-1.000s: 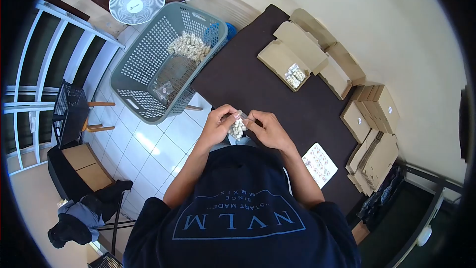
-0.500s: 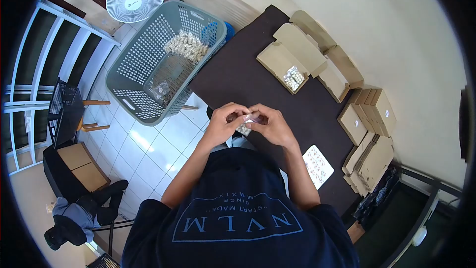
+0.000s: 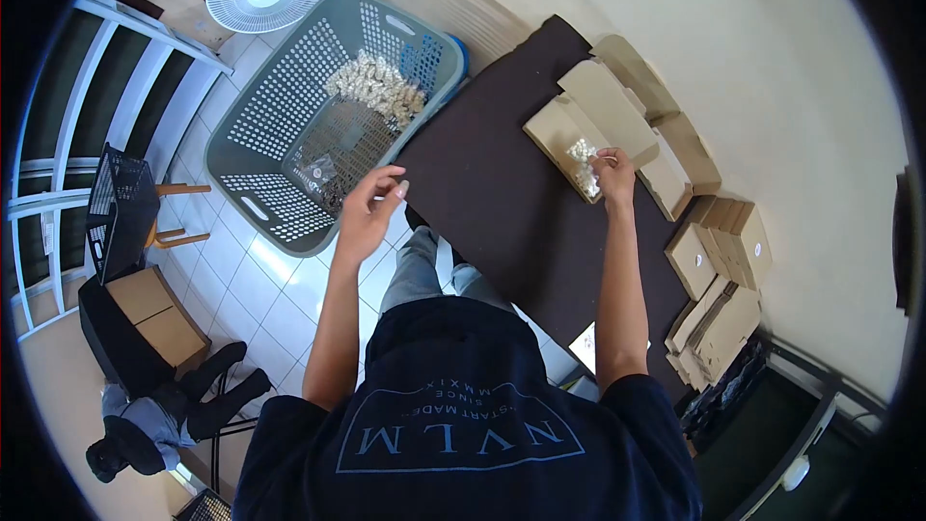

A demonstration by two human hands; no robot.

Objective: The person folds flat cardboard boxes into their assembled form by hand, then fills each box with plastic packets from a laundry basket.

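My right hand [image 3: 615,174] is at the near end of an open cardboard box [image 3: 553,127] on the dark table. Its fingers are pinched on a small clear plastic packet [image 3: 585,177] of pale pieces; part of it is hidden by the fingers. Beside it in the box lies more of the same clear packaging [image 3: 580,149]. My left hand [image 3: 367,217] is raised near the table's left edge, by the large grey-green basket [image 3: 323,249]. Its fingers are apart and hold nothing.
The basket holds a heap of pale packets [image 3: 371,87]. Open boxes [image 3: 687,140], stacked boxes [image 3: 733,236] and flattened cardboard [image 3: 719,328] line the table's wall side. A white sheet [image 3: 585,345] lies under my right forearm. A person [image 3: 145,434] sits at lower left.
My hands were together over my lap around a small packet. The right has moved forward and right to the open box; the left has let go and moved left.
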